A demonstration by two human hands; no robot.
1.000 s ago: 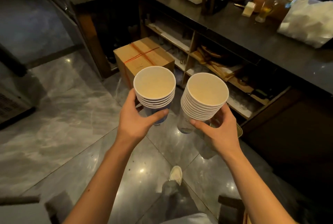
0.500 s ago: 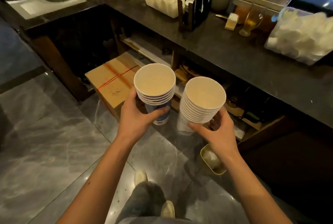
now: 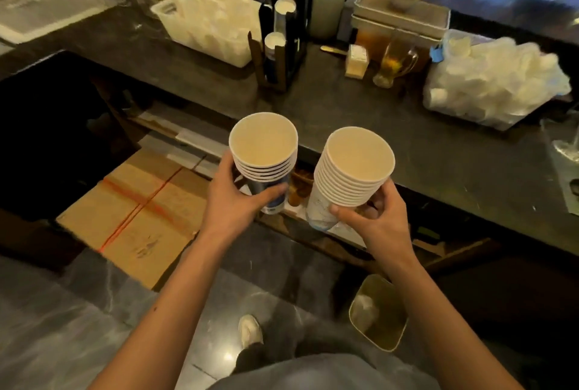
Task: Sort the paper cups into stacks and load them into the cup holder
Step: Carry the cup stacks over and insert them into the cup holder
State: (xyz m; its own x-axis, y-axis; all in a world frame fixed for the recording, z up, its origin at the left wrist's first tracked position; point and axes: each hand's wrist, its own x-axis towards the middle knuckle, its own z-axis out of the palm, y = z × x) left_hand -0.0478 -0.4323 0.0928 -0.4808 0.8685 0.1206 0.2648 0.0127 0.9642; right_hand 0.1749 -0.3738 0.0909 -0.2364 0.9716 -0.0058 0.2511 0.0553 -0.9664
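Note:
My left hand (image 3: pixel 233 203) grips a short stack of blue-sided paper cups (image 3: pixel 263 151) from the side. A taller stack of white paper cups (image 3: pixel 354 170) sits in my right hand (image 3: pixel 372 220). Both stacks are upright with their open mouths facing up, held side by side over the counter's front edge. On the dark counter beyond them stands a black cup holder (image 3: pixel 282 41) with three slots, each showing the white top of a cup stack.
The dark counter (image 3: pixel 376 126) carries a white basket of lids (image 3: pixel 210 23), a bag of white items (image 3: pixel 495 82), a glass mug (image 3: pixel 394 60) and stacked trays (image 3: pixel 401 16). On the floor lie a taped cardboard box (image 3: pixel 138 217) and a small bin (image 3: pixel 379 311).
I have stepped closer to the counter and the view has tilted up, bringing the cup holder and countertop into fuller view. Both hands keep their cup stacks, now slightly farther apart.

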